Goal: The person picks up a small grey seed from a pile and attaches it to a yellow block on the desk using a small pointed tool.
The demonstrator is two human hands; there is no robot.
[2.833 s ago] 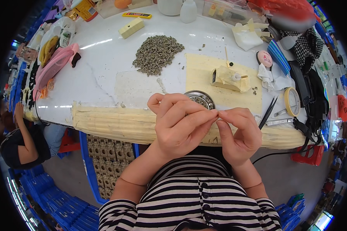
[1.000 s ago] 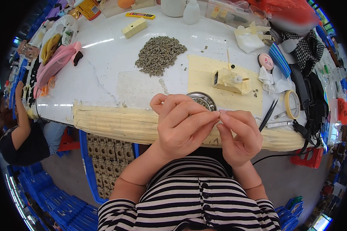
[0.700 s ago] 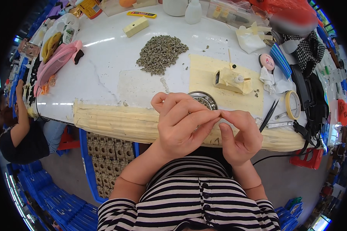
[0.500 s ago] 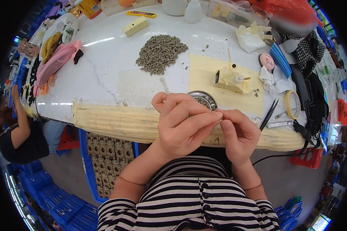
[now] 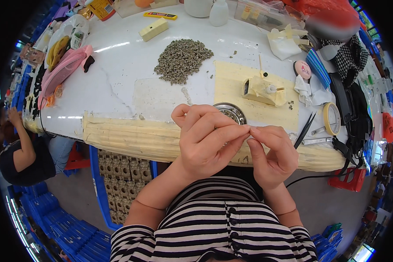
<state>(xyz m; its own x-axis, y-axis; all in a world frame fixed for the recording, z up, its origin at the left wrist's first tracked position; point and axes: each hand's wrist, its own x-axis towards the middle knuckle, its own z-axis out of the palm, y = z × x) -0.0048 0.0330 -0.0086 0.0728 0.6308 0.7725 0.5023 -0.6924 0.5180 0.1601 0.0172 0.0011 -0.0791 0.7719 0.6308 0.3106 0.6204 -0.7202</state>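
Observation:
My left hand (image 5: 209, 142) is closed in a pinch, its thumb and forefinger tips meeting those of my right hand (image 5: 273, 153) at the table's near edge. Whatever sits between the fingertips is hidden or too small to name. The right thumb is bent just below its forefinger. Partly behind my left hand stands a round metal dish (image 5: 235, 107) holding small grey metal pieces. Beyond it lies a heaped pile of small grey metal parts (image 5: 181, 61). To the right of the dish, a block wrapped in yellowish tape (image 5: 263, 91) rests on a taped patch.
Black tweezers (image 5: 305, 129) and a tape roll (image 5: 332, 118) lie on the right. A pink fan (image 5: 65, 72) is at the left. Tape pads the table edge (image 5: 126, 135). Below is a blue crate (image 5: 95, 183) of metal parts. Another person (image 5: 28, 153) sits at far left.
My right hand has shifted slightly, with its forefinger straighter and its thumb tip drawn a little lower and leftward. My left hand has barely moved. The other person's arm has moved slightly.

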